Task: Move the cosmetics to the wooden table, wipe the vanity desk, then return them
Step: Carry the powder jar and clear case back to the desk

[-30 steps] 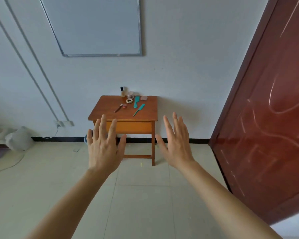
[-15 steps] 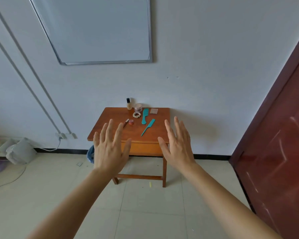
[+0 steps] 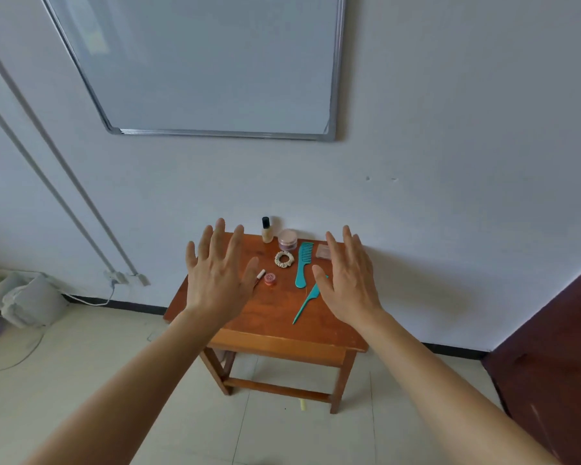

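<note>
A small wooden table [image 3: 275,333] stands against the white wall. On it lie a foundation bottle [image 3: 266,230], a pink jar [image 3: 287,240], a cream scrunchie [image 3: 284,259], a wide teal comb [image 3: 303,263], a teal tail comb [image 3: 304,305], a small pink compact [image 3: 323,252], a little red pot [image 3: 269,279] and a lipstick tube [image 3: 259,276]. My left hand [image 3: 217,273] hovers with spread fingers over the table's left side, holding nothing. My right hand [image 3: 348,280] hovers spread over the right side, partly covering the tail comb.
A whiteboard [image 3: 208,62] hangs on the wall above. A dark red door [image 3: 557,347] stands at the right. A grey bag [image 3: 31,300] and a cable with a power strip [image 3: 128,278] lie on the tiled floor at the left.
The table has come much closer and larger in view. Both open hands have gone from in front of the table to above its top. The door has slid out to the right.
</note>
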Action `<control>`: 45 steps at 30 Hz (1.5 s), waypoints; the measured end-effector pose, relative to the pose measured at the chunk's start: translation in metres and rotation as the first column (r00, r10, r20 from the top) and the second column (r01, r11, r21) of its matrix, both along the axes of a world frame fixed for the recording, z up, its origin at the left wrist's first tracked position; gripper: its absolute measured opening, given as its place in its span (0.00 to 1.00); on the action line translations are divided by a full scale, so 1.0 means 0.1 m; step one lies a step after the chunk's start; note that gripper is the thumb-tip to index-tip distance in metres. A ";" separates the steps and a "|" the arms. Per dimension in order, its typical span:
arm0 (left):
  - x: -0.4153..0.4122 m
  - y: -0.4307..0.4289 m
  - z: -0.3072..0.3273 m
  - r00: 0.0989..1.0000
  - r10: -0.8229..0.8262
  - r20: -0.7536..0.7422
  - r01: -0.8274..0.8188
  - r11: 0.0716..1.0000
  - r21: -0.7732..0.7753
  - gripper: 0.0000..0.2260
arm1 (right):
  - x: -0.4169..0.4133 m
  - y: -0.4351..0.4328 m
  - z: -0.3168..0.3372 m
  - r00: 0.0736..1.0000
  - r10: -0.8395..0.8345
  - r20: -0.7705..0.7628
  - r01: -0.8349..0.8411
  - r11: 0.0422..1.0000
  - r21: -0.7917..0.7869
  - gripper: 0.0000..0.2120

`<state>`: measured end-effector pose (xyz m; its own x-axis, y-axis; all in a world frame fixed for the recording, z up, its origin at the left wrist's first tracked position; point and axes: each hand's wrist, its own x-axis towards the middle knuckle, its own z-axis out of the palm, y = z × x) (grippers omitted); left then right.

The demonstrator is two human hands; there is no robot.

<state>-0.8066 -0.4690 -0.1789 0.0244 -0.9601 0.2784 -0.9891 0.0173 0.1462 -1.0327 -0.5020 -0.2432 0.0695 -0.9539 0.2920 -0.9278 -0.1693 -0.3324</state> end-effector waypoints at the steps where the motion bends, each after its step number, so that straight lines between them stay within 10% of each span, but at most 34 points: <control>1: 0.04 -0.18 -0.01 1.000 -0.012 0.010 0.012 1.000 0.009 0.29 | 0.04 -0.14 -0.02 1.000 -0.013 -0.006 0.013 1.000 0.002 0.32; 17: 0.47 -2.75 -0.64 0.955 -0.296 0.016 0.286 0.934 0.214 0.28 | 0.25 -1.94 -0.40 0.954 -0.288 -0.081 0.298 0.941 0.162 0.33; 29: -0.06 -3.59 -1.77 0.897 -0.438 0.060 0.346 0.779 0.523 0.27 | -0.12 -2.90 -1.42 0.991 -0.101 -0.091 0.134 0.855 0.501 0.31; 45: -0.67 -3.97 -2.68 0.970 -0.230 -0.079 0.240 0.852 0.465 0.25 | -0.41 -3.03 -2.35 0.987 0.078 -0.143 0.011 0.846 0.533 0.28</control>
<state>-0.8732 -0.8658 -0.4471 -0.2177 -0.9547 -0.2028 -0.9611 0.1734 0.2151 -1.0736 -0.8054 -0.4781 0.1057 -0.9555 -0.2754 -0.9712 -0.0398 -0.2349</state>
